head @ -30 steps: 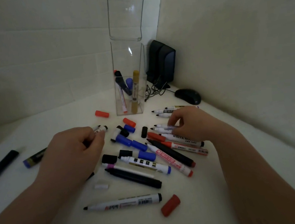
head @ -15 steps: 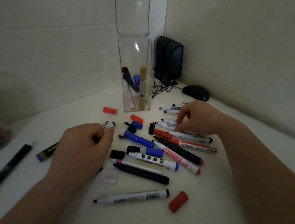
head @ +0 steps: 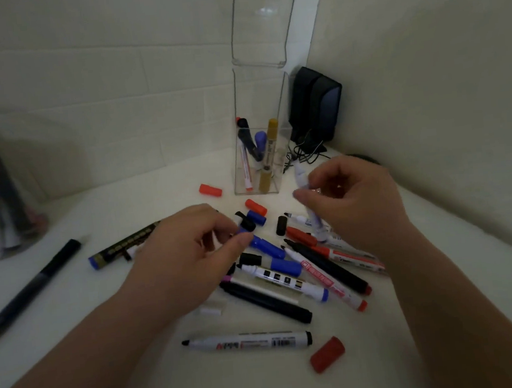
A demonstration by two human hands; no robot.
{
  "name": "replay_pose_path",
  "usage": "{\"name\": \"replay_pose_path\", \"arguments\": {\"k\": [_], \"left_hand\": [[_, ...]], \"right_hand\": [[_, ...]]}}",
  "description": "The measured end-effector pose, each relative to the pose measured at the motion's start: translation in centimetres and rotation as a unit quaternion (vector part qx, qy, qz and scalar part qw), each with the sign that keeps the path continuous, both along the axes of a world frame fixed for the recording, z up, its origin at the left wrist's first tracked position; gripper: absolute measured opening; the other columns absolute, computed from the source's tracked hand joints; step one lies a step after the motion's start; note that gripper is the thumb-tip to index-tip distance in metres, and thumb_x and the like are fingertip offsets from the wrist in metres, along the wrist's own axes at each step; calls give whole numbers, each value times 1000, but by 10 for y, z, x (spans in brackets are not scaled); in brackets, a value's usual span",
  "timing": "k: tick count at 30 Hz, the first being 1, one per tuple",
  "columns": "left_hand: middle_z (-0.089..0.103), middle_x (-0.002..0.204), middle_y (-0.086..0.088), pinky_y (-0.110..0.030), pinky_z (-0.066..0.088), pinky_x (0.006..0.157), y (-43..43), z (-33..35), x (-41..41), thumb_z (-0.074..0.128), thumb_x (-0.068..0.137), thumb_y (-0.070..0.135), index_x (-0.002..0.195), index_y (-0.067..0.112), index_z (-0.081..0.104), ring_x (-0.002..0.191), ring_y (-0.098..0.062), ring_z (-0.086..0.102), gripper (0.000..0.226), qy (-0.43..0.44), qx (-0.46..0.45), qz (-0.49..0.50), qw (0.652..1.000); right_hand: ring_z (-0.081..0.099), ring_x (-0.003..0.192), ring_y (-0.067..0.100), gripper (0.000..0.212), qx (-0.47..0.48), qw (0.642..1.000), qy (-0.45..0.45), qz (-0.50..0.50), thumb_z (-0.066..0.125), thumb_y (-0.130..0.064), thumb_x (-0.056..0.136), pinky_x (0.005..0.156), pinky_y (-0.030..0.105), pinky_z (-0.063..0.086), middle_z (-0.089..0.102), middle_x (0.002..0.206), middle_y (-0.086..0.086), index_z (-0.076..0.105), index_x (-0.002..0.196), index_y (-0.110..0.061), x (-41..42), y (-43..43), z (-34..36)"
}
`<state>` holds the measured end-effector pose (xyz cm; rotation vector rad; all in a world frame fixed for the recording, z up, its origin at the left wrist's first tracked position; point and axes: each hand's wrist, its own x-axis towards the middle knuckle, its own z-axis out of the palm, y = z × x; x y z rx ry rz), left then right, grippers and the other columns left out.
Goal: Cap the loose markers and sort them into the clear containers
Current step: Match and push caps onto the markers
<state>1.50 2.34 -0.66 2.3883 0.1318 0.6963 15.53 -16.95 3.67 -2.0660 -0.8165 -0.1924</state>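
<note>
The left hand (head: 192, 255) is hovering low over the pile of loose markers (head: 327, 283) on the tabletop (head: 107, 346), thumb and forefinger pinching the end of a blue marker (head: 267, 247). The right hand (head: 354, 203) is gripping a thin white marker (head: 316, 223), blurred, holding it nearly upright above the pile. Behind both hands the clear container (head: 259, 100) is standing with several markers inside. Nearer me, a red cap (head: 327, 354) is lying just beside an uncapped white marker (head: 249, 343).
</note>
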Motion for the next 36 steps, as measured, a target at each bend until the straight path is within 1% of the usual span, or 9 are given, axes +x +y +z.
{"name": "replay_pose_path", "arguments": {"k": [4,9,10,12,15,19,23,28,36], "left_hand": [[60,94,24,-15,48,72,-5,2,-1,58,83,62,112,38,64,90,-4,59,38,-1,2,-48,999],[65,74,11,-23,49,66,-2,0,-1,51,93,43,97,33,63,71,-7,63,15,-18,-45,6,999],[64,73,10,-23,48,66,1,-1,-1,50,95,41,98,32,62,71,-7,62,16,-23,-50,24,998],[61,77,12,-18,46,66,6,0,-2,47,100,37,107,34,57,77,-4,59,12,-29,-52,48,997],[58,78,16,-14,40,58,8,1,-3,44,102,36,126,35,55,80,1,57,27,-15,-48,57,997],[58,78,18,-10,41,62,6,-1,-4,45,99,42,125,30,60,78,5,56,32,-15,-52,51,997],[63,77,10,-22,47,62,5,-2,-4,42,95,51,121,30,63,73,-8,58,39,-25,-52,44,997],[62,75,9,-22,44,65,2,-2,-5,48,99,41,122,27,65,76,-10,57,32,-40,-29,47,998],[63,79,14,-16,36,57,2,-1,-6,42,93,54,124,33,66,75,-4,56,45,-26,-30,34,999]], "right_hand": [[68,69,17,15,96,991,9,98,76,-18,83,63,36,60,68,82,0,62,82,-11,-39,32,-12],[70,74,23,8,148,966,151,150,70,-13,89,68,38,61,72,88,7,65,91,-7,-39,45,-23],[67,78,18,5,125,976,137,115,67,-15,91,71,34,58,71,93,2,66,93,-12,-31,45,-27],[56,91,6,14,-40,999,19,23,61,-23,93,82,29,51,63,105,-12,65,105,-27,-12,44,-35],[43,110,8,35,-241,967,-84,13,54,-25,97,101,34,41,58,119,-15,56,130,-36,-1,51,-41],[39,115,18,42,-334,931,-141,43,47,-24,97,101,43,34,55,124,-8,51,137,-38,-6,63,-42],[37,114,22,46,-372,918,-138,22,50,-22,91,102,45,32,51,118,-3,51,135,-38,-10,67,-42],[39,112,23,40,-392,911,-127,15,51,-28,91,102,47,32,50,114,-1,52,130,-37,-11,67,-43],[44,102,18,19,-363,924,-119,-4,54,-29,95,98,43,37,62,106,-5,64,110,-34,-8,68,-42]]}}
